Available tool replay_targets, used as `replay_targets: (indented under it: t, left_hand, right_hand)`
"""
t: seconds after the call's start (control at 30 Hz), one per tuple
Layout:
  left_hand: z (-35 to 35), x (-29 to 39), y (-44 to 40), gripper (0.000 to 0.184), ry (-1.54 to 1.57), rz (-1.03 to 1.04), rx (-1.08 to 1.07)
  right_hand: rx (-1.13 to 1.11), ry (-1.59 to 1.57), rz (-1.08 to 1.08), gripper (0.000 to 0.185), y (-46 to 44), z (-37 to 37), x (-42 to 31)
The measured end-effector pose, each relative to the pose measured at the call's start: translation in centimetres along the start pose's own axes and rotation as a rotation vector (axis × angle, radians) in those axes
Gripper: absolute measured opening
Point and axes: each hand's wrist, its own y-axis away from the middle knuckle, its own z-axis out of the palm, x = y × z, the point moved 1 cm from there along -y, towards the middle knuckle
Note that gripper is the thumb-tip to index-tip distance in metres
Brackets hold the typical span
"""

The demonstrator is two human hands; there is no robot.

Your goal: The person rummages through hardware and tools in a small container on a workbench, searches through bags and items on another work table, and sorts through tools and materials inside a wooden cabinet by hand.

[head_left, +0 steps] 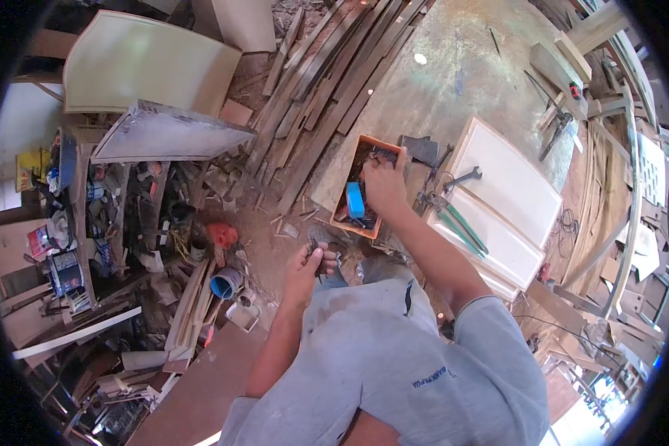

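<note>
My right hand [384, 184] reaches down into an orange box [363, 229] on the workbench. Its fingers bend toward small dark pieces at the far end, and the fingertips are hidden, so I cannot tell whether they grip anything. Beside that hand, inside the box, is a small bright blue block-like item [355, 200]. Lower and to the left, my left hand [305, 272] is closed in front of my body. Small dark pieces, too small to name, poke out between its thumb and fingers.
Right of the box, green-handled pliers [462, 232] and a wrench [464, 178] lie on a white panel [507, 178]. Long wooden strips [327, 97] lean beyond the workbench [438, 89]. Scrap wood and a blue-lined bucket [225, 283] clutter the floor at left.
</note>
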Motion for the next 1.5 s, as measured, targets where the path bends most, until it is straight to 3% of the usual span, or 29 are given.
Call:
replay_targets:
  t: [0.13,0.23,0.33,0.53,0.6,0.73,0.83,1.13,1.23,1.33,1.43,1.5]
  left_hand:
    - [0.1,0.4,0.4,0.029,0.020,0.000,0.010]
    - [-0.1,0.3,0.1,0.030,0.036,-0.005,0.016]
    - [-0.4,0.3,0.0,0.030,0.028,0.008,0.008]
    - [-0.3,0.4,-0.6,0.028,0.045,0.036,-0.023]
    - [-0.3,0.5,-0.4,0.029,0.053,0.033,-0.037]
    - [-0.6,0.6,-0.1,0.029,0.063,0.038,-0.027]
    - [-0.9,0.3,0.2,0.029,0.105,0.039,-0.023]
    - [-1.0,0.1,0.7,0.027,0.126,0.030,-0.023]
    - [-1.1,0.7,1.5,0.027,0.121,0.019,0.018]
    - [-1.7,0.3,1.8,0.027,0.137,0.019,0.040]
    - [-2.2,-0.2,1.5,0.027,0.135,0.015,0.056]
    - [-2.2,-0.2,1.6,0.027,0.136,0.019,0.054]
  right_hand:
    - [-0.214,0.055,0.052,0.052,3.7,-2.0,-3.3]
    - [-0.032,-0.131,0.039,0.062,6.3,-2.4,-3.0]
    - [0.015,-0.180,0.028,0.067,7.6,-4.0,-3.4]
    - [-0.201,-0.336,-0.020,0.026,8.2,-4.9,-2.6]
    - [-0.250,-0.386,0.060,0.019,7.5,-4.6,-1.9]
    - [-0.104,-0.464,0.191,0.019,5.4,-4.7,1.0]
    - [0.200,-0.418,0.247,0.014,3.5,-5.0,3.7]
    - [0.191,-0.103,-0.146,0.028,-1.6,-3.3,3.5]
    - [0.214,-0.184,0.065,0.025,-3.2,-1.4,4.9]
    - [0.428,-0.342,0.113,0.017,-2.9,-3.2,5.3]
    - [0.192,-0.391,0.033,0.012,-2.2,-3.3,5.0]
    - [-0.034,-0.190,-0.153,0.012,-1.8,-1.8,4.0]
